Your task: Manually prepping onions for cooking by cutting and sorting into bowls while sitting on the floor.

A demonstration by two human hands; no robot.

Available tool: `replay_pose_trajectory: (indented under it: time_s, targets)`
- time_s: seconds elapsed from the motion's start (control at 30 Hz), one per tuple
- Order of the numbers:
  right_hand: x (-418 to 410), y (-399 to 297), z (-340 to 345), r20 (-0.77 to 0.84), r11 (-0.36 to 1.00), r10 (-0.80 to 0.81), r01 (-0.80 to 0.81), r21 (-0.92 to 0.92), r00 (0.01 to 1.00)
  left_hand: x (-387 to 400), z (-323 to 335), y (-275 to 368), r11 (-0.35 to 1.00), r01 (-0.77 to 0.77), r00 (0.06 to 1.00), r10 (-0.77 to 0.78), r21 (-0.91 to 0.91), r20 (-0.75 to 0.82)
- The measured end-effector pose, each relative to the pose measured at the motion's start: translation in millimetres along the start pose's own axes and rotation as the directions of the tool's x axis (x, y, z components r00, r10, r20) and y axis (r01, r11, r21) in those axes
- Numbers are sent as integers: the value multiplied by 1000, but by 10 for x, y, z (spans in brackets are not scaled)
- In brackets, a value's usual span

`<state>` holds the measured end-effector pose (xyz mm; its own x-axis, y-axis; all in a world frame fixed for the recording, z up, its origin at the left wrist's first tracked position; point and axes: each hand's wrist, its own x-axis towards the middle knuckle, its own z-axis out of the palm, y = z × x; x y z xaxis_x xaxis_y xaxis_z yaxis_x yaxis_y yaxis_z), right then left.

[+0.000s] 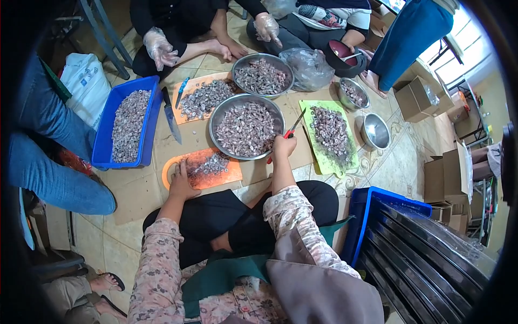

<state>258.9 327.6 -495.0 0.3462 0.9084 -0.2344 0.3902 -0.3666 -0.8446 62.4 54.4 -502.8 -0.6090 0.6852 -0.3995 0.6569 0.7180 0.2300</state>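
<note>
My left hand (184, 182) rests on the orange cutting board (194, 181) near its handle, fingers spread. Small dark sliced pieces (214, 163) lie on the board's right half. In my right hand (284, 146) is a knife with a red and black handle (289, 134), its blade pointing up and right. That hand is beside the rim of a steel bowl (278, 106) full of sliced pieces. A second full steel bowl (289, 83) stands behind it. To the right lies a green cutting board (351, 133) with a pile of slices.
A blue tub (150, 117) of slices and a large knife (173, 121) lie left. Another board (176, 87) holds slices. Co-workers sit opposite, one with gloved hands (160, 48). Small steel bowls (375, 131) stand right. A blue crate (360, 210) with black trays is at my right.
</note>
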Motion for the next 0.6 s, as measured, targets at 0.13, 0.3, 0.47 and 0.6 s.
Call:
replay_pose_trajectory:
  time_s: [0.13,0.3,0.47,0.6]
  targets:
    - [76,-397,-285,-10,961,-104,98,-257,994,-8,28,-98,999,-34,999,35,24,-39]
    - [710,-779,-1016,395,831,-239,398,-390,887,-152,-123,278,995,8,961,19,95,-277]
    - [1208,80,-955,580,708,-237,548,-446,779,-185,-72,1233,838,-491,753,269,-239,-601]
    - [1304,590,-741,687,600,-387,734,-319,615,-186,-2,2465,489,-574,819,342,-657,-461]
